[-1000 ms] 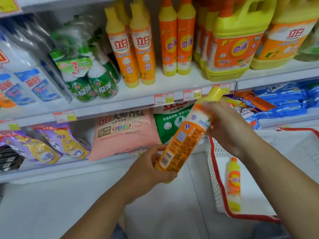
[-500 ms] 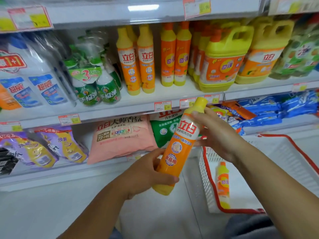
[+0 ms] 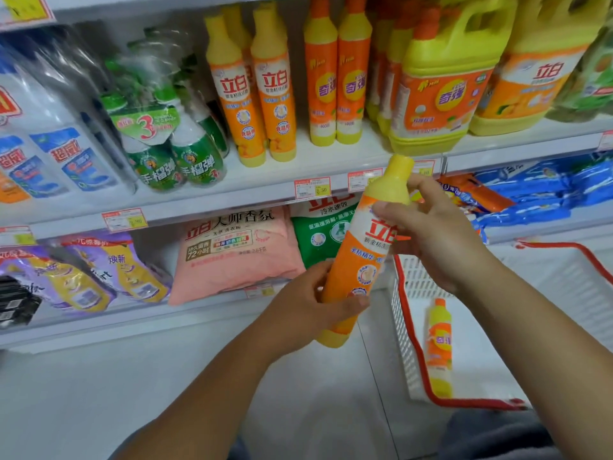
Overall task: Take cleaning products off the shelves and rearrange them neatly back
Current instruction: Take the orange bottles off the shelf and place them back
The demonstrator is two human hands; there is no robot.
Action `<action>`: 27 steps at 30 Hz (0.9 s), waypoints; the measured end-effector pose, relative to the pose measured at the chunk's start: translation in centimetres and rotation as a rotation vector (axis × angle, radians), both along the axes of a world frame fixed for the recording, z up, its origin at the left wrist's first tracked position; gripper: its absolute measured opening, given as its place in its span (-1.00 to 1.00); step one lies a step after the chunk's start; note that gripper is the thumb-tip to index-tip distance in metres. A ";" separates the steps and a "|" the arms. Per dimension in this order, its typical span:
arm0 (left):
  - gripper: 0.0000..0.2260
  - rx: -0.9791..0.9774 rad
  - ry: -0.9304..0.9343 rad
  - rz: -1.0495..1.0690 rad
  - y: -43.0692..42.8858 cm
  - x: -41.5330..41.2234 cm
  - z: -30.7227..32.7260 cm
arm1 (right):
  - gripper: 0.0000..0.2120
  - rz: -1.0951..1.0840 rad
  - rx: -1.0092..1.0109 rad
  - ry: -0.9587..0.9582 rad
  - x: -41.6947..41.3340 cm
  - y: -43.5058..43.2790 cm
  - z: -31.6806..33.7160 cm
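Note:
An orange dish-soap bottle with a yellow cap is held tilted in front of the shelves, label toward me. My left hand grips its lower part. My right hand wraps around its upper part below the cap. On the shelf above stand two matching orange bottles and, to their right, two slimmer orange bottles. A small orange and yellow bottle lies in the white basket with a red rim.
Large yellow jugs fill the shelf's right side. Green spray bottles and white and blue refill bags stand at left. The lower shelf holds a pink powder bag, a green bag, purple pouches and blue packs.
The bottle has been turned so its front label faces me and raised more upright. Both hands keep hold of it.

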State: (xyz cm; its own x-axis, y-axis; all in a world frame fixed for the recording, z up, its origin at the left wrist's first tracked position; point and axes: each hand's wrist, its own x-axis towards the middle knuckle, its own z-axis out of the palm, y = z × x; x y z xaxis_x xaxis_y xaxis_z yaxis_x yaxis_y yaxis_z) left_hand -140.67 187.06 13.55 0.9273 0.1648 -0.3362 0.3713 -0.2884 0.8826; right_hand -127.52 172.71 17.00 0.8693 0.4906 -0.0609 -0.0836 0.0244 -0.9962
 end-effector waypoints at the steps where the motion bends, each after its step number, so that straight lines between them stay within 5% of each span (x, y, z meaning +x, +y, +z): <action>1: -0.49 0.014 -0.037 0.030 -0.3 0.6 0.0 | -0.56 0.010 -0.001 -0.020 -0.4 0.2 -0.2; 6: -0.63 0.098 -0.120 0.120 -0.1 3.3 -1.9 | -0.53 0.154 -0.081 -0.010 -1.3 0.6 -2.6; 12: -0.51 0.157 0.034 0.167 -0.3 5.6 -11.8 | -0.58 0.134 -0.628 -0.253 0.8 -2.0 -11.9; 15: -0.52 0.166 0.116 0.200 -0.1 7.2 -17.1 | -0.45 0.078 -0.799 -0.286 1.4 -4.2 -17.6; 18: -0.56 0.128 0.170 0.244 0.2 8.5 -21.5 | -0.35 0.031 -0.830 -0.258 0.7 -5.3 -22.1; 27: -0.46 0.131 0.181 0.299 -0.4 9.4 -29.6 | -0.48 -0.113 -0.776 -0.289 -0.8 -5.8 -27.0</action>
State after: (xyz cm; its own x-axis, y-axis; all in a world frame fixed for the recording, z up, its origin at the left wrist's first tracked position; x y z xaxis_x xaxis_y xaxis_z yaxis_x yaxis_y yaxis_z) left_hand -131.32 186.68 -16.05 0.7590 0.4722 -0.4483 0.6028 -0.2495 0.7579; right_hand -128.31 166.96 -10.01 0.9441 0.3100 -0.1126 0.1393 -0.6842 -0.7158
